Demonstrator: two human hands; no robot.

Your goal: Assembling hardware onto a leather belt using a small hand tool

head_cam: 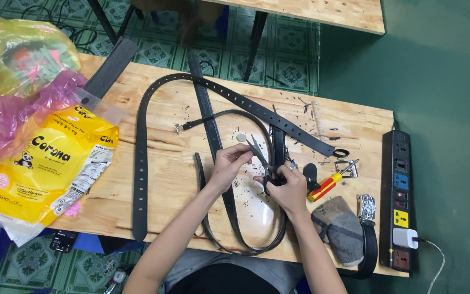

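Note:
My right hand [286, 188] grips a pair of scissors [259, 154] by the black handles, blades pointing up and left. My left hand [228, 163] pinches a narrow black belt strap [213, 136] right beside the blade tips. Several black leather belts lie across the wooden table [169, 179]: a long perforated one [140, 179] bends down the left side, and a thin one [257, 247] loops under my forearms. Small dark leather scraps are scattered around the hands.
A yellow plastic package [55, 163] and pink and yellow bags [17, 81] fill the left end. A red-and-yellow screwdriver [326, 186], metal buckle [347, 167], grey cloth [341, 226] and wristwatch [366, 208] lie at right. A black power strip [400, 201] borders the right edge.

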